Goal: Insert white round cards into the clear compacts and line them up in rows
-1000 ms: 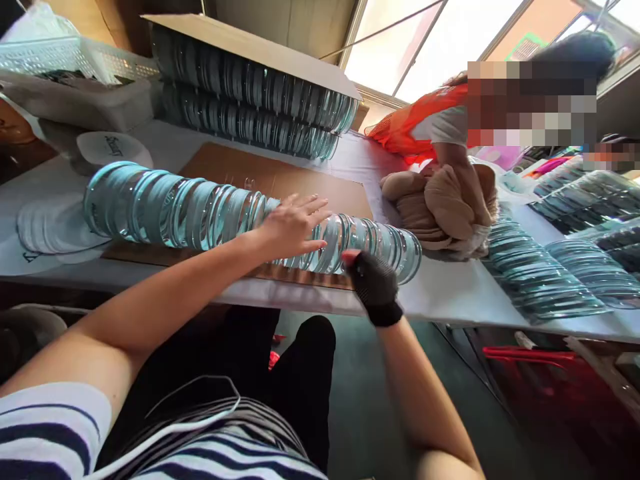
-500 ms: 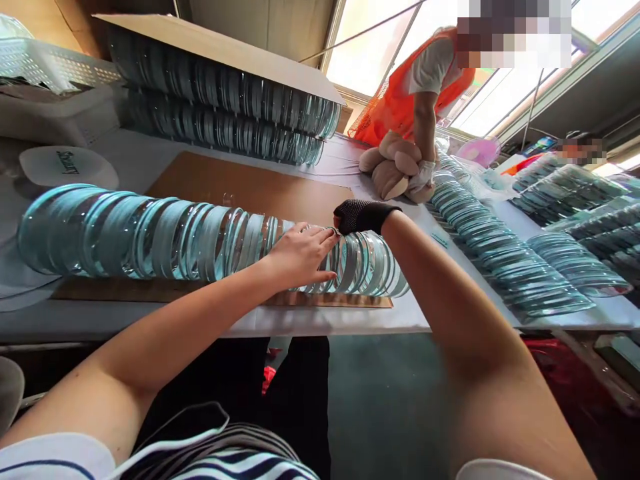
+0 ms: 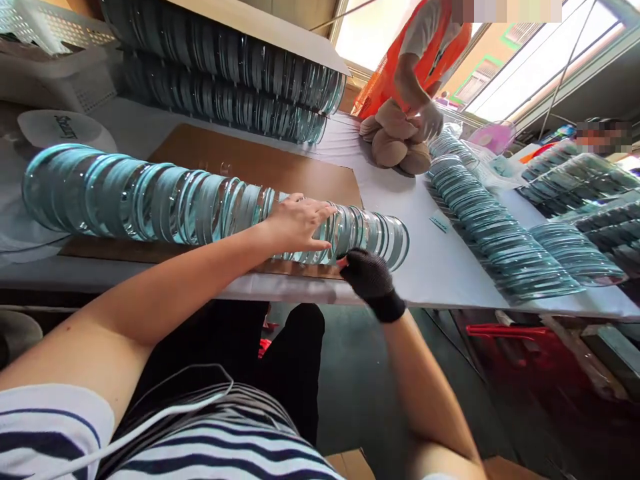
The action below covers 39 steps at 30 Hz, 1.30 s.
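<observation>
- Lying on its side on cardboard [image 3: 260, 167] on the bench [image 3: 440, 267], the row of glass discs [image 3: 150, 203] is being steadied.
- The left hand [image 3: 295, 223] is being pressed flat, fingers released, on the row.
- The gloved right hand [image 3: 370, 280] is being held at the row's 5 o'clock edge; its grip cannot be told.

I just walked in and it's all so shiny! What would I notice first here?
First, the long row of glass discs standing on edge across the brown cardboard sheet. The bare left hand rests on top of it, and the black-gloved right hand touches its near side. At the back, more discs are stacked under a white board.
</observation>
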Tool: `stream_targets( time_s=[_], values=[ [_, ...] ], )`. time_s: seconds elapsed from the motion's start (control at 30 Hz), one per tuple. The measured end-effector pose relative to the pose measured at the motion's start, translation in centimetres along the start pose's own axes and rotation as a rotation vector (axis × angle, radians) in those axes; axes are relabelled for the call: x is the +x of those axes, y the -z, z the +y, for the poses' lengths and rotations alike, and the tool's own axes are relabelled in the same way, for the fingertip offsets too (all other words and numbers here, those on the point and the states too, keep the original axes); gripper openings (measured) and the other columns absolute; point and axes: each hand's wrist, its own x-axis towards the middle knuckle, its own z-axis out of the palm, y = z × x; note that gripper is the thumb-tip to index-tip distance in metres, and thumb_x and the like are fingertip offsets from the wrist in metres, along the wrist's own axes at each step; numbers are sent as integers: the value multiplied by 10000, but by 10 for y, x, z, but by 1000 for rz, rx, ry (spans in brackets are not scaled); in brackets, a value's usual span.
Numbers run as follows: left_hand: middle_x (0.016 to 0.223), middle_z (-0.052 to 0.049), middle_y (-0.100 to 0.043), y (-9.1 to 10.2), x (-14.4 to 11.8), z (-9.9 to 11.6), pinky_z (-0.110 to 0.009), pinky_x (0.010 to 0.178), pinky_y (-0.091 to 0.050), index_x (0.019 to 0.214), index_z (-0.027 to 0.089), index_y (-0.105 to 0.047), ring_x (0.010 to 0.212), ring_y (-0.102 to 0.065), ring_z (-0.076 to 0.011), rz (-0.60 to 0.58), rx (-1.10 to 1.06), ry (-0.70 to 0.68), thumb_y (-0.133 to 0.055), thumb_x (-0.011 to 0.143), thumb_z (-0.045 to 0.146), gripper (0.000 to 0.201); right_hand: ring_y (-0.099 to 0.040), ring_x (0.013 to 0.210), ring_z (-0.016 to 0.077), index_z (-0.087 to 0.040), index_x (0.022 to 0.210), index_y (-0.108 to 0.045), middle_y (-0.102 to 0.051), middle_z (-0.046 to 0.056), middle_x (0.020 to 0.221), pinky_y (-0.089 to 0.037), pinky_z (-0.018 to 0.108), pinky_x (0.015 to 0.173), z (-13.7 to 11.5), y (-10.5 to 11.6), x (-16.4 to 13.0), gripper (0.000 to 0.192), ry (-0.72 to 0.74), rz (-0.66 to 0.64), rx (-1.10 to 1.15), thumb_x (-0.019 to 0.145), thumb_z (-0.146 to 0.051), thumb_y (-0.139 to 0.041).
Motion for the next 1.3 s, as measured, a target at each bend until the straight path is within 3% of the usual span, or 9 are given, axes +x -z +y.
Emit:
stream_targets(
  time_s=[0.17, 0.37, 0.47, 0.57, 0.73, 0.83, 0.97, 1.13, 1.3],
  values=[
    [1478, -88, -474, 8, -1, -1, -413, 1133, -274, 1422, 198, -437, 1335, -454, -260, -43, 22, 5, -587, 838, 566, 706, -682, 968, 226, -215, 1080, -726, -717, 93, 1130, -528, 322, 818, -17, -56, -46, 303, -44, -11, -76, 908, -200, -477],
    [1580, -129, -293, 11, 27, 21, -450, 1169, -244, 1470, 156, -372, 1450, -284, -282, -12, 6, -68, -549, 893, 506, 697, -690, 934, 203, -185, 1072, -718, -743, 89, 1028, -521, 307, 849, 33, 34, 10, 285, -189, 393, -83, 917, -272, -496],
    [1538, -149, -370, -4, 43, 36, -465, 1156, -276, 1481, 117, -341, 1413, -348, -293, -34, -14, -95, -575, 867, 526, 773, -681, 994, 236, -166, 1135, -705, -730, 110, 1086, -504, 329, 880, 57, 73, 74, 312, -192, 38, -212, 865, -251, -575],
    [1471, -185, -453, -20, 48, 41, -479, 1133, -302, 1459, 60, -357, 1348, -424, -307, -12, 15, -111, -592, 832, 575, 845, -685, 951, 202, -114, 1108, -718, -734, 116, 1072, -496, 258, 814, 65, 78, 132, 342, -67, -389, -256, 793, -118, -587],
    [1462, -184, -463, -25, 46, 38, -467, 1127, -297, 1455, 57, -367, 1333, -430, -300, 25, 47, -143, -557, 846, 604, 840, -646, 690, 143, -91, 902, -765, -745, 56, 786, -447, 211, 649, 69, 70, 166, 291, 49, -528, -237, 670, -41, -596],
    [1463, -168, -468, -23, 46, 37, -460, 1139, -279, 1457, 67, -368, 1331, -433, -290, 18, 29, -134, -559, 848, 588, 824, -626, 661, 144, -98, 833, -757, -731, 58, 753, -421, 220, 623, 76, 77, 144, 219, 79, -401, -183, 679, -104, -602],
    [1458, -139, -480, -22, 46, 39, -456, 1139, -285, 1444, 91, -393, 1325, -447, -276, 9, -6, -110, -577, 839, 565, 791, -604, 621, 130, -136, 756, -704, -701, 31, 707, -417, 216, 611, 80, 72, 66, 121, 84, -80, 48, 688, -161, -606],
    [1475, -139, -460, -21, 45, 40, -452, 1151, -267, 1454, 96, -376, 1342, -433, -278, -17, -5, -105, -573, 839, 576, 804, -644, 728, 164, -162, 795, -696, -712, 68, 823, -466, 240, 667, 55, -1, -34, 153, -27, 131, 62, 790, -169, -543],
    [1500, -135, -431, -13, 43, 39, -413, 1166, -242, 1473, 132, -351, 1371, -404, -262, -102, -4, -80, -577, 847, 559, 790, -682, 933, 220, -164, 1034, -731, -715, 128, 1109, -506, 287, 753, 25, -68, -65, 290, -213, 128, -132, 899, -190, -475]
  ],
)
